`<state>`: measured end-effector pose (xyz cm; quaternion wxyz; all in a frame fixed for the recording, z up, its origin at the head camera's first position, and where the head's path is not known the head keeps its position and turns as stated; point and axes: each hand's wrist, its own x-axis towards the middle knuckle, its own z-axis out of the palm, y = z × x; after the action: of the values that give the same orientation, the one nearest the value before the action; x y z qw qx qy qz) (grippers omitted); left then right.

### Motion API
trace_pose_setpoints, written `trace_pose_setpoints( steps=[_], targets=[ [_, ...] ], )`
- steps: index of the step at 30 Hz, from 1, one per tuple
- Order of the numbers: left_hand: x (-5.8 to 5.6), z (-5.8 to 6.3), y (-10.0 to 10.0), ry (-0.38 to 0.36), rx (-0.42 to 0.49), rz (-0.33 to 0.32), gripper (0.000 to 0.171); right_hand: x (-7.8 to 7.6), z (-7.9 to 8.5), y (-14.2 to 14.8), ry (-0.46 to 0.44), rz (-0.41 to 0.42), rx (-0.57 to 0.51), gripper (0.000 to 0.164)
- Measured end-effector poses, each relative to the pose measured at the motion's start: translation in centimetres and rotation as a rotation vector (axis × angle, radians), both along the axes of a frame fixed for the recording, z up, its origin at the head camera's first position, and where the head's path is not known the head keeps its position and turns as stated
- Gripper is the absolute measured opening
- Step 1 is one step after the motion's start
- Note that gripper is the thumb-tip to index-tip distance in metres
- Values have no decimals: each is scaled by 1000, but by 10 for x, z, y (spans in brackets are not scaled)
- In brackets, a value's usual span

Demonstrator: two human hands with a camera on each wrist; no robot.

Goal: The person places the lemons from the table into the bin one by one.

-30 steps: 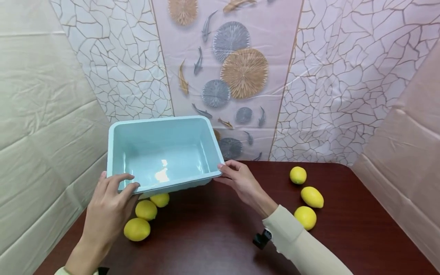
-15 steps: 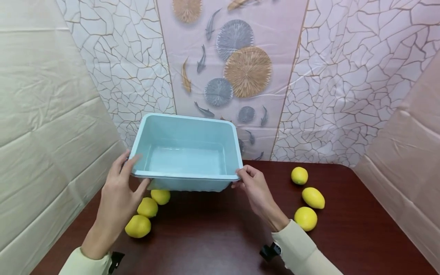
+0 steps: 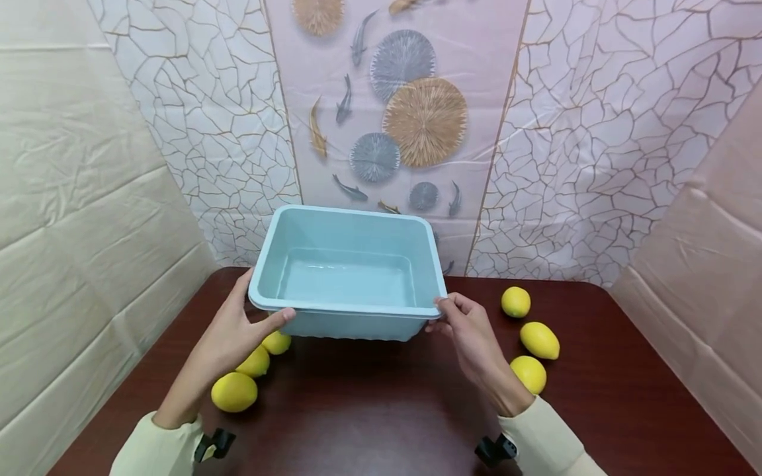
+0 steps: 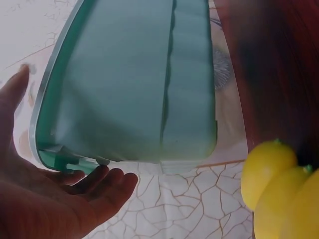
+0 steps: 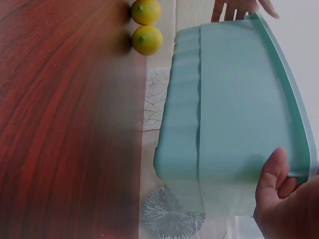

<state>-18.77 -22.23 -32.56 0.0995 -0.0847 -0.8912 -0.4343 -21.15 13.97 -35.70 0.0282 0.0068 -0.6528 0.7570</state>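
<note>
A light blue rectangular plastic tub (image 3: 351,277) hangs above the table in the head view, its inside facing up and toward me. My right hand (image 3: 470,334) grips the rim at the front right corner, and in the right wrist view its thumb (image 5: 274,172) lies against the outer wall. At the front left corner is my left hand (image 3: 235,327). Its thumb is spread away from the tub, while its loosely extended fingers (image 4: 117,191) touch the corner under the rim. The tub's outer wall (image 4: 119,84) fills much of the left wrist view.
Several lemons (image 3: 235,392) lie in a row on the left of the dark red-brown table (image 3: 369,410), partly behind the left hand. More lemons (image 3: 540,340) line the right side. A patterned cloth backdrop (image 3: 559,165) rises behind the table, with pale cloth on both sides.
The tub has moved right and levelled from its tilt, with the right hand gripping it. The left hand has loosened from the front rim and shifted round to the left corner.
</note>
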Motion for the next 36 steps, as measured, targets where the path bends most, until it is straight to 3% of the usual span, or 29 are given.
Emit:
trace_pose_setpoints(
  steps=[5, 10, 20, 27, 36],
  targets=[
    [-8, 1, 7, -11, 47, 5, 89, 5, 1, 10, -22, -4, 9, 17],
    [-19, -1, 12, -25, 154, 3, 72, 8, 2, 16, -24, -20, 26, 18],
    [-34, 2, 22, -41, 253, 40, 63, 11, 9, 30, -39, -35, 75, 20],
    [-40, -4, 29, -75, 255, 78, 53, 12, 18, 42, -50, -14, 183, 27],
    [-47, -20, 34, -91, 238, 58, 52, 12, 23, 56, -41, 7, 263, 30]
  ],
)
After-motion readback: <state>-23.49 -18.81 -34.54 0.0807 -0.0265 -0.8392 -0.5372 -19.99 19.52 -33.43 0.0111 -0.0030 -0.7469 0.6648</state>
